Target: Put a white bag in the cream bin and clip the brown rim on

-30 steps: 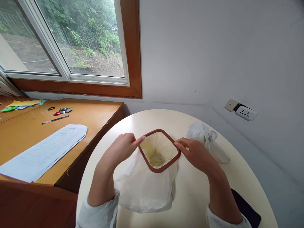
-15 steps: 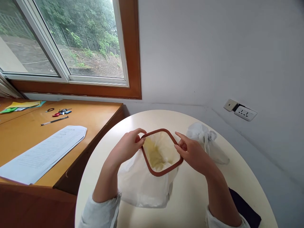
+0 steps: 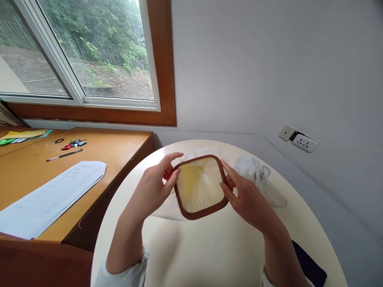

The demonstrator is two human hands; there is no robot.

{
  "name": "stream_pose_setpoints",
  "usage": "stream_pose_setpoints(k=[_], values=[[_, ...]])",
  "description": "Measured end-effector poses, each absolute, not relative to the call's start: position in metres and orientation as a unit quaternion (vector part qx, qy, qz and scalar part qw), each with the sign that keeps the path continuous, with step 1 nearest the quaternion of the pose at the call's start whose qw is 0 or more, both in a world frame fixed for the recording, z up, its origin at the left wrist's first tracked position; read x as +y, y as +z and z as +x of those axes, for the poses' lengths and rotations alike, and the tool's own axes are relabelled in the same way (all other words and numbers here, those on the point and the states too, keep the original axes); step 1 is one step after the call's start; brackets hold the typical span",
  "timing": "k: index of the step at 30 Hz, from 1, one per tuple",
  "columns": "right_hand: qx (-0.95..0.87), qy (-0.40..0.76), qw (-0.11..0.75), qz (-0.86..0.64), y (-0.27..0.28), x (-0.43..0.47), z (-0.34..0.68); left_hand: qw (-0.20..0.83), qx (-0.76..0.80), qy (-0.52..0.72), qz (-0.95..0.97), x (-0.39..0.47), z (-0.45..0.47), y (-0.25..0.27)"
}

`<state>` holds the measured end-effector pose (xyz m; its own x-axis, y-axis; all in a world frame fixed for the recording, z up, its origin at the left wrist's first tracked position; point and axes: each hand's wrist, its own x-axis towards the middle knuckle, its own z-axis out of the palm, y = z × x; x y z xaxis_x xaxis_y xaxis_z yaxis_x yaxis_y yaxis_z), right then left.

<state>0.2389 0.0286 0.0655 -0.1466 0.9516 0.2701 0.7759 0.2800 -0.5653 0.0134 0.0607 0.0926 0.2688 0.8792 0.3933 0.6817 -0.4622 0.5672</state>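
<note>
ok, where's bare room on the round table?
Best: round table, near side, between left forearm and right forearm, short of the brown rim. Smaller: right of that forearm, between knotted bag and dark item. Crowded: middle, left hand and right hand on the rim.

A window (image 3: 100, 89) with pale metal framing, set in a brown wood surround (image 3: 164, 63), fills the upper left — trees (image 3: 116, 32) and a dark railing (image 3: 112, 56) show through the glass. A grey-white wall (image 3: 254, 67) spreads to the right, bearing a white socket plate (image 3: 305, 142) (a smaller beige plate (image 3: 286, 133) sits just beside it). Under the window stands a brown desk (image 3: 125, 139) — near it, a round cream worktop (image 3: 206, 255) in soft light.
</note>
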Motion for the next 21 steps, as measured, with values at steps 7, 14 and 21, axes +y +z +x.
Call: stream_pose_setpoints(k=[7,14,21], values=[[-0.724,0.148,0.323,-0.591,0.07,0.024,0.239,0.164,0.491,0.331,0.789,0.062,0.013,0.092],[-0.711,0.179,0.298,-0.612,0.064,0.01,0.254,0.228,0.454,0.225,0.831,0.063,0.016,0.089],[-0.667,0.167,0.29,-0.665,0.058,0.001,0.305,0.232,0.415,0.194,0.858,0.056,0.017,0.091]])
